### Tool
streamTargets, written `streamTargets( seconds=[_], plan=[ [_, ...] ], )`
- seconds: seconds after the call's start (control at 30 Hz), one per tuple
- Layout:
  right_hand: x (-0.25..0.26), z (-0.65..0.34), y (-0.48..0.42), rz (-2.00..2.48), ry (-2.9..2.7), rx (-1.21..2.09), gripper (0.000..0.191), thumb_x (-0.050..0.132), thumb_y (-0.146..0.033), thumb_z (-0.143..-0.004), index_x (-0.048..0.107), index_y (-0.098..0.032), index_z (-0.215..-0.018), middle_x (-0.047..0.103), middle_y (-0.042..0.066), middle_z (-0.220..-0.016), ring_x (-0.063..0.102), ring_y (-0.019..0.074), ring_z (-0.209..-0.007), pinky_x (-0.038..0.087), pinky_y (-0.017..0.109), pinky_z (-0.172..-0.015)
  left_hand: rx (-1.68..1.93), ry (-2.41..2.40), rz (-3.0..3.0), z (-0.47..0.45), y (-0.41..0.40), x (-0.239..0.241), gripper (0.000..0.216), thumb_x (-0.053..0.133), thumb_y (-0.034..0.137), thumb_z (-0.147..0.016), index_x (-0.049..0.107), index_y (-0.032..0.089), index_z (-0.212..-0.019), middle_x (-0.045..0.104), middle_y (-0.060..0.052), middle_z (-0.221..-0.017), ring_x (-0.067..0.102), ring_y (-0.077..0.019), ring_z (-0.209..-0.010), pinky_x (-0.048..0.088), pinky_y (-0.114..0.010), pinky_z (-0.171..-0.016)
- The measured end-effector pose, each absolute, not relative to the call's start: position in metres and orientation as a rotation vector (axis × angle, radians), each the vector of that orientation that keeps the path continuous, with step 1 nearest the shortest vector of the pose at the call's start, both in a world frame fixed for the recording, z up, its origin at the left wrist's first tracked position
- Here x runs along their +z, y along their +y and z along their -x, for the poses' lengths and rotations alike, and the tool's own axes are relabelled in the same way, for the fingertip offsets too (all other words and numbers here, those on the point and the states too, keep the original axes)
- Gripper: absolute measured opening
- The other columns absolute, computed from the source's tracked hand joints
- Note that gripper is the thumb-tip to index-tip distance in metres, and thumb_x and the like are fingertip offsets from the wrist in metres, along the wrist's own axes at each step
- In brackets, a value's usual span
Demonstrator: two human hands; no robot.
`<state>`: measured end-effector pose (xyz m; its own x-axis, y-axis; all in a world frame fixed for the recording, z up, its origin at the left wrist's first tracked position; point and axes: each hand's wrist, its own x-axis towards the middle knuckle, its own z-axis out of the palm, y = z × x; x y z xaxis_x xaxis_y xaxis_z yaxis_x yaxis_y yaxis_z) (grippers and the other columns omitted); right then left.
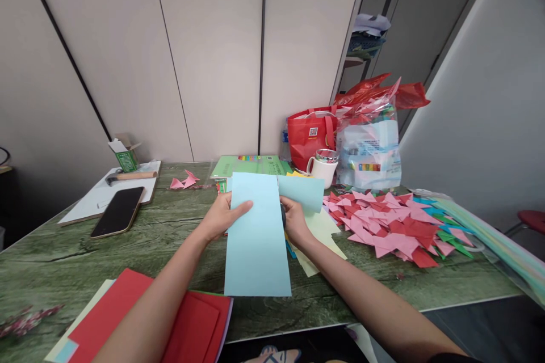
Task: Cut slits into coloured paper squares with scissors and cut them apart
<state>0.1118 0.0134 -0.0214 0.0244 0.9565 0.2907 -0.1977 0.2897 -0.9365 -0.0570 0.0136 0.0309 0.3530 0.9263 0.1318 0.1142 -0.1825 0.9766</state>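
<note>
Upright in front of me is a light blue sheet of paper. My left hand pinches its left edge, thumb on the near face and fingers behind. A light blue flap splits off along the sheet's upper right edge and bends to the right. Behind that edge, my right hand is closed around a dark handle, apparently scissors; the blades are hidden by the paper. Pale yellow paper pieces lie on the table beneath my right hand.
Red paper sheets lie under my left forearm. A pile of pink and red folded paper pieces spreads at right. Behind stand a white mug, a red bag and a plastic bag. At left are a phone and hammer.
</note>
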Motion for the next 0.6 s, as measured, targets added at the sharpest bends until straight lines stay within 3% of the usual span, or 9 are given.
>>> streamTargets(
  seconds=[0.3, 0.43, 0.6],
  plan=[
    [-0.015, -0.114, 0.011, 0.861, -1.174, 1.040, 0.020, 0.061, -0.032, -0.062, 0.060, -0.015, -0.073, 0.050, -0.005, -0.044, 0.042, 0.0090, -0.041, 0.036, 0.021, -0.040, 0.999, 0.971, -1.541, 0.058, 0.015, 0.032, 0.037, 0.064, 0.041, -0.061, 0.059, 0.013, -0.083, 0.066, -0.008, -0.077, 0.061, -0.0191, -0.060, 0.048, -0.029, -0.051],
    [-0.008, -0.111, 0.006, 0.872, -1.195, 0.953, 0.020, 0.058, -0.036, -0.067, 0.056, -0.016, -0.067, 0.047, -0.004, -0.048, 0.039, 0.0079, -0.043, 0.032, 0.020, -0.041, 1.233, 0.971, -1.417, 0.062, 0.020, 0.031, 0.033, 0.066, 0.040, -0.060, 0.060, 0.012, -0.075, 0.067, -0.008, -0.075, 0.061, -0.0193, -0.059, 0.048, -0.030, -0.052],
    [-0.002, -0.111, 0.001, 0.807, -1.166, 0.879, 0.027, 0.053, -0.040, -0.072, 0.054, -0.018, -0.087, 0.054, -0.001, -0.063, 0.044, 0.0092, -0.050, 0.036, 0.021, -0.046, 1.475, 0.924, -1.334, 0.066, 0.028, 0.030, 0.033, 0.068, 0.039, -0.058, 0.063, 0.011, -0.074, 0.068, -0.008, -0.078, 0.061, -0.0209, -0.066, 0.049, -0.032, -0.059]
  ],
)
